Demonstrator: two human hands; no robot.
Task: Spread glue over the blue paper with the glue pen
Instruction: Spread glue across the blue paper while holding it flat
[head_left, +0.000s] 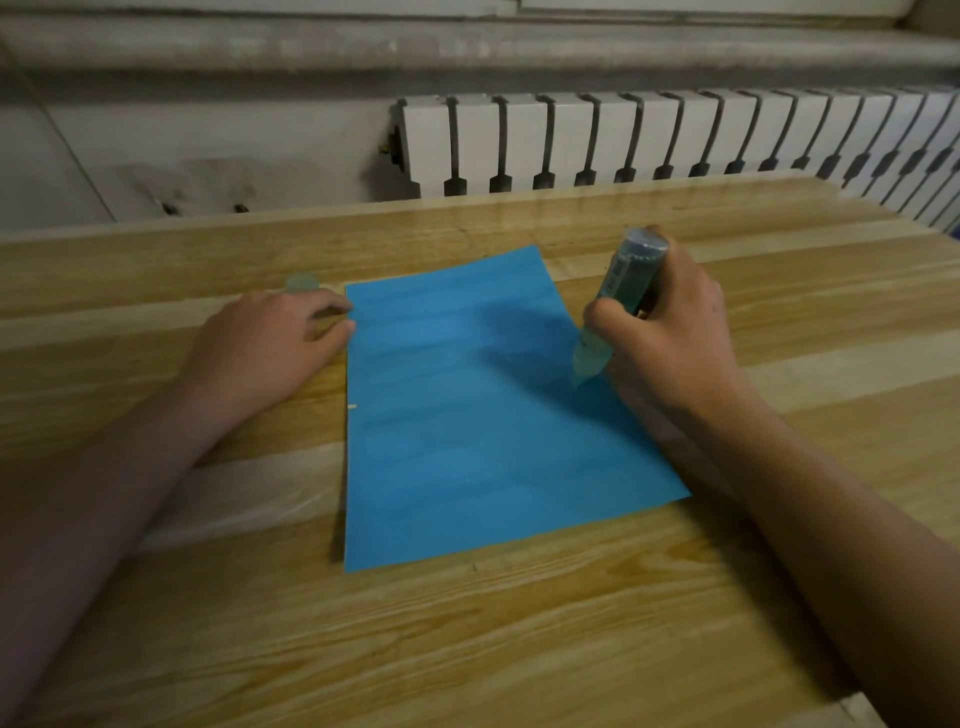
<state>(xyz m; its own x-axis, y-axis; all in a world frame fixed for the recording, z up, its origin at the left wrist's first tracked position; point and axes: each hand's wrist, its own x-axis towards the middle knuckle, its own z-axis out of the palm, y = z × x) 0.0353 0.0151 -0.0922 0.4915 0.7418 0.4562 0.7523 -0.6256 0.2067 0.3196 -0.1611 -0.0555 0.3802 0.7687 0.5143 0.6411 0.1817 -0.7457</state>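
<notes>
A blue sheet of paper (483, 415) lies flat on the wooden table (467, 649), slightly skewed. My right hand (670, 338) grips a translucent greenish glue pen (618, 301), tilted, with its tip down on the paper near the right edge. My left hand (265, 348) rests on the table at the paper's upper left corner, its fingertips touching the paper's left edge. A small translucent cap (302, 283) lies on the table just beyond my left hand.
A white radiator (675, 140) stands against the wall behind the table's far edge. The table's right edge shows at the lower right corner. A tiny pale chip (352, 407) lies by the paper's left edge.
</notes>
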